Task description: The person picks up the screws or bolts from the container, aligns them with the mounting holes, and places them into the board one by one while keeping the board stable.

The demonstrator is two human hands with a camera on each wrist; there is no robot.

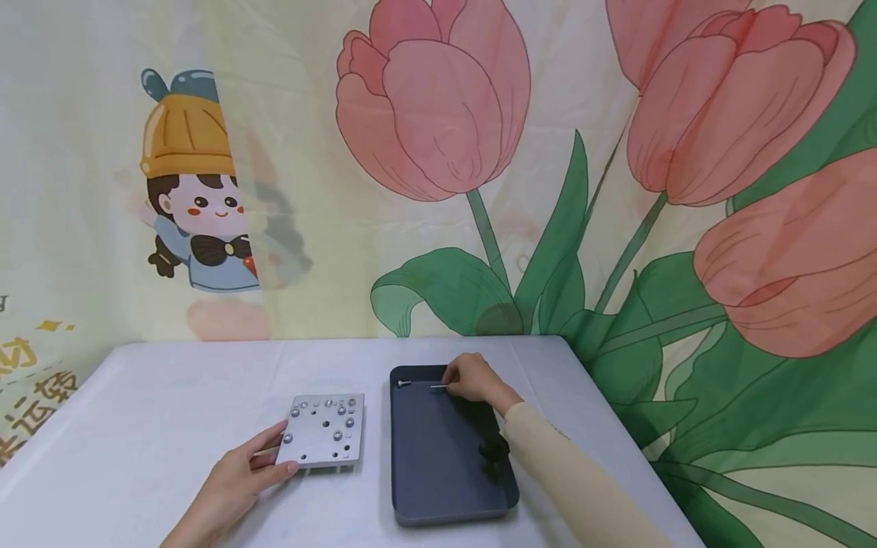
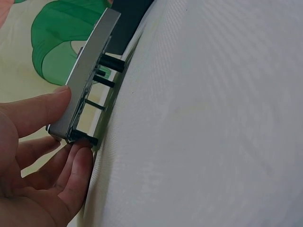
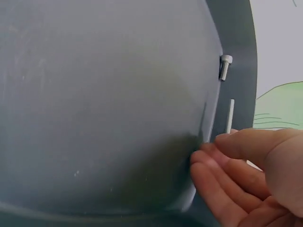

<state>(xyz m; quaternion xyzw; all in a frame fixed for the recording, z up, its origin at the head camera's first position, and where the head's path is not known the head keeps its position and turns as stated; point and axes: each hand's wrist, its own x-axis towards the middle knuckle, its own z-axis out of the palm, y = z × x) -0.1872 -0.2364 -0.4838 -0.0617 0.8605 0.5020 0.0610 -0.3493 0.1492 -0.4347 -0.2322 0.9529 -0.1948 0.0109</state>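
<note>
We see a white-covered table [image 1: 171, 426] set before a backdrop [image 1: 617, 190] printed with large pink tulips and a cartoon child in an orange cap. On the table's right half lies a dark grey tray [image 1: 445, 472], its long side running away from the person. Just left of it, apart by a narrow strip of cloth, sits a square metal plate [image 1: 322, 430] drilled with holes, several filled with screw heads; from the left wrist view we see it stands on dark threaded shanks that lift it off the cloth.

The left hand [image 1: 236, 479] holds the plate's near left corner, thumb on the top face and fingers [image 2: 78, 165] curled under the edge. The right hand [image 1: 473, 378] reaches into the tray's far end, where its fingertips [image 3: 222, 142] pinch the end of a thin silver pin [image 3: 230, 116] lying along the far wall. A short socket-head screw [image 3: 225, 66] rests loose just beyond the pin, in the tray's far left corner, not touched by either hand.
</note>
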